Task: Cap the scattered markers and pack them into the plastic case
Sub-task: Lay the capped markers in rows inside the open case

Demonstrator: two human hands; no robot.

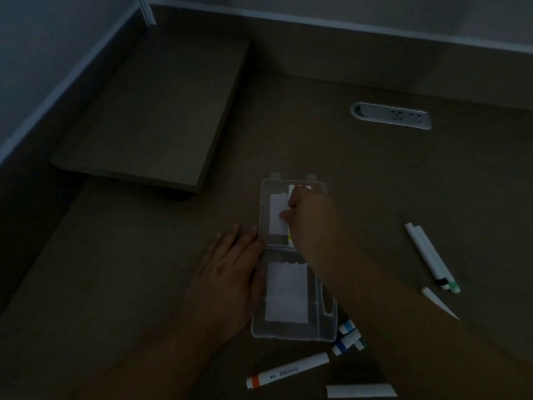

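Marker going into the far half of the open case

Nearest the camera, an orange-banded marker (287, 373) and a white one (361, 390) lie loose on the table (375, 183), with blue-banded markers (347, 337) just beside the plastic case (294, 332). The left hand (227, 280) lies flat against the case's left edge — fingers straight and close together, steadying it. Farther on, the right hand (305, 215) reaches over the far half, fingers curled round a yellow-tipped marker (290, 238) whose long axis runs near-to-far, along the case's length. More markers (429, 255) lie well apart to the right, nearer the right hand — probably next.
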